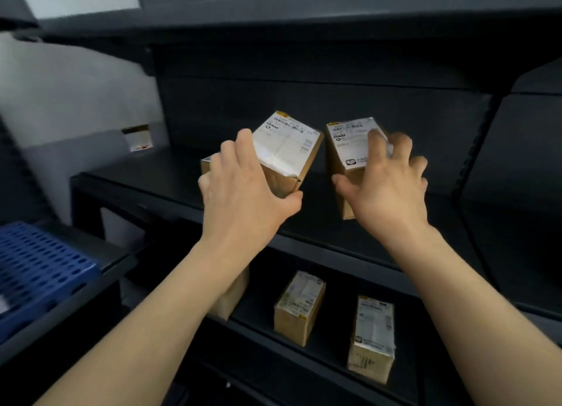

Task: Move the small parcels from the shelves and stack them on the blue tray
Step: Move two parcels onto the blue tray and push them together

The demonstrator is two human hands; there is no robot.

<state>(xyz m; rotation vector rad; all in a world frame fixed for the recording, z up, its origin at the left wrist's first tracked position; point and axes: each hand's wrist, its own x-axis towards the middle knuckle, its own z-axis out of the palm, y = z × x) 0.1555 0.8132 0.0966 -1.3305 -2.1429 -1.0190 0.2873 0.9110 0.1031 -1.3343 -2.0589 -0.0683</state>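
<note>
Two small brown cardboard parcels with white labels are at the upper black shelf (158,174). My left hand (243,193) grips the left parcel (289,150), which is tilted, thumb under its near corner. My right hand (389,186) grips the right parcel (349,153), fingers over its top and thumb on its left side. Another parcel (208,162) peeks out behind my left hand. On the lower shelf stand two parcels (299,307) (374,335), and a third parcel (231,296) is partly hidden by my left forearm. The blue perforated tray (36,272) lies at the far left.
The tray sits on a dark cart or counter edge (91,287) left of the shelving. A white wall and a grey machine-like body (76,107) rise behind it. Dark shelf side panels (517,162) close the right side.
</note>
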